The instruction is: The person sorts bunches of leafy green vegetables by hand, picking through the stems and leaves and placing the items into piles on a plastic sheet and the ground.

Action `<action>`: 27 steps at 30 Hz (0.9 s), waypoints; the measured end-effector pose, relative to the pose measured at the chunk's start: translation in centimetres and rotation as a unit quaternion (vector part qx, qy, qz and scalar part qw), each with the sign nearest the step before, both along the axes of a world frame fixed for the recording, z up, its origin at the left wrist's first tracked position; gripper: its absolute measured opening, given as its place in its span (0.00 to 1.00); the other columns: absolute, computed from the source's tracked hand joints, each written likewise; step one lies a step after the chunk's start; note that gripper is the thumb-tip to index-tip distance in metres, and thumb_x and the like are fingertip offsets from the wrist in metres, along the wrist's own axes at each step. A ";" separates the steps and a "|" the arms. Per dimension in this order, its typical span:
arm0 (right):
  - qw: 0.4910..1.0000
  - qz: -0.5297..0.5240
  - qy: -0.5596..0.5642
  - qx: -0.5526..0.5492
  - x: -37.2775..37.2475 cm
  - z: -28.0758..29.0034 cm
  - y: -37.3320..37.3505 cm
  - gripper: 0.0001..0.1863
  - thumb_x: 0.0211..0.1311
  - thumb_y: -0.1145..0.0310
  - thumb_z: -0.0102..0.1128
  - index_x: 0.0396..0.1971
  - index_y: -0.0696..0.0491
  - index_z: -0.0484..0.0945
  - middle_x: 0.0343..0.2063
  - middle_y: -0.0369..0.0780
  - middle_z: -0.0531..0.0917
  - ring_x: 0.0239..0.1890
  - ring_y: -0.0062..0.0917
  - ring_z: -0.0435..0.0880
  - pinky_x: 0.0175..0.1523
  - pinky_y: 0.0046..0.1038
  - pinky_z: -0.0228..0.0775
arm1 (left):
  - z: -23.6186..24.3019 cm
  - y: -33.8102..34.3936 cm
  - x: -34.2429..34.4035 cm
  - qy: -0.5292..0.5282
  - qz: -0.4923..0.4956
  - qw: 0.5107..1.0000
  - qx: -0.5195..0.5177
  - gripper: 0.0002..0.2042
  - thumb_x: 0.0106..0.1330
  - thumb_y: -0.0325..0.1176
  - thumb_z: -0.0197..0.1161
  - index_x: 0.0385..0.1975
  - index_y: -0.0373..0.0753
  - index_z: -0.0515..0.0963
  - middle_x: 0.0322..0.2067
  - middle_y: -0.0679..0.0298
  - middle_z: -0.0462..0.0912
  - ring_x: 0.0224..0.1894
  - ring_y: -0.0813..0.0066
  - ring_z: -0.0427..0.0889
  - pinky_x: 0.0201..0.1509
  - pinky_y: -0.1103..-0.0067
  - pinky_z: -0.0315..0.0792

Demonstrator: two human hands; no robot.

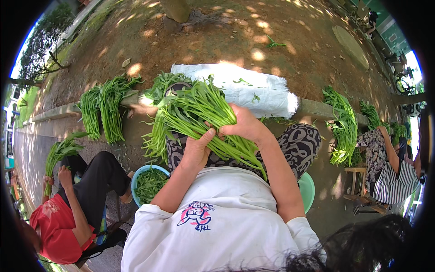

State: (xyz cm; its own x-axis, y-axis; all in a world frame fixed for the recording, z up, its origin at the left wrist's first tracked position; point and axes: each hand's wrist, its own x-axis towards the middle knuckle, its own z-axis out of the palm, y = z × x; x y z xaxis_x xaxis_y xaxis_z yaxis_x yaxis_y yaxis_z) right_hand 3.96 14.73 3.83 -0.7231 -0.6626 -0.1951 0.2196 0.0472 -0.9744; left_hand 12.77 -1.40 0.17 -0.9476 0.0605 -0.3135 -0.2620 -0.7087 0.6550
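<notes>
Across my lap lies a bunch of long-stemmed leafy greens that looks like water spinach, its leaves pointing away and the stem ends toward my waist. My left hand is closed around the stems from the left side. Close beside it, my right hand grips the stems on the right, fingers bent and partly hidden behind the greens. More greens hang just left of the bunch, over my knee. Which stems each hand pinches cannot be made out.
A blue basin of leaves stands by my left leg, a green basin by my right. Beyond my knees, a white woven sack lies over a low curb. Greens drape the curb. People sit at both sides.
</notes>
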 end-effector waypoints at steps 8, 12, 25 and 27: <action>0.986 0.006 0.135 0.101 0.0 -1.0 -0.2 0.27 0.44 0.73 0.65 0.48 0.62 0.70 0.35 0.41 0.81 0.35 0.24 0.79 0.44 0.27 0.72 | 0.1 0.6 -0.2 -0.041 0.037 0.998 -0.013 0.17 0.61 0.30 0.66 0.48 0.40 0.71 0.40 0.67 0.79 0.39 0.74 0.79 0.44 0.76 0.77; 0.996 -0.068 0.024 0.044 -0.5 0.4 0.6 0.24 0.46 0.75 0.63 0.47 0.62 0.70 0.34 0.39 0.80 0.33 0.20 0.78 0.40 0.25 0.73 | -0.9 0.1 0.0 -0.051 0.030 0.998 -0.031 0.16 0.60 0.30 0.67 0.46 0.41 0.72 0.38 0.68 0.78 0.36 0.75 0.78 0.42 0.77 0.76; 0.989 0.025 0.118 0.085 -0.5 -1.0 0.2 0.32 0.48 0.70 0.68 0.55 0.61 0.67 0.43 0.39 0.79 0.44 0.21 0.76 0.53 0.25 0.69 | 0.5 -0.5 0.2 -0.023 -0.036 0.999 0.023 0.14 0.67 0.25 0.51 0.52 0.39 0.67 0.50 0.62 0.74 0.51 0.69 0.75 0.55 0.69 0.72; 0.987 0.033 0.125 0.099 -0.4 -0.4 0.0 0.33 0.47 0.68 0.69 0.54 0.61 0.68 0.42 0.40 0.80 0.43 0.21 0.77 0.52 0.26 0.69 | 0.1 -0.3 0.3 -0.023 -0.018 1.000 -0.004 0.14 0.66 0.24 0.52 0.51 0.39 0.68 0.47 0.63 0.75 0.48 0.72 0.76 0.50 0.72 0.73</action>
State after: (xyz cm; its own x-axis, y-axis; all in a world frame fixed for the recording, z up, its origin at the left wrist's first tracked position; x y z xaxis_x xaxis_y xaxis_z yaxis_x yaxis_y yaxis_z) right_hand 3.53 14.74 3.48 -0.7218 -0.6766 -0.1456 -0.0370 0.2478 -0.9681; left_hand 13.04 -1.70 0.29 -0.9296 0.0913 -0.3570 -0.3168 -0.6928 0.6478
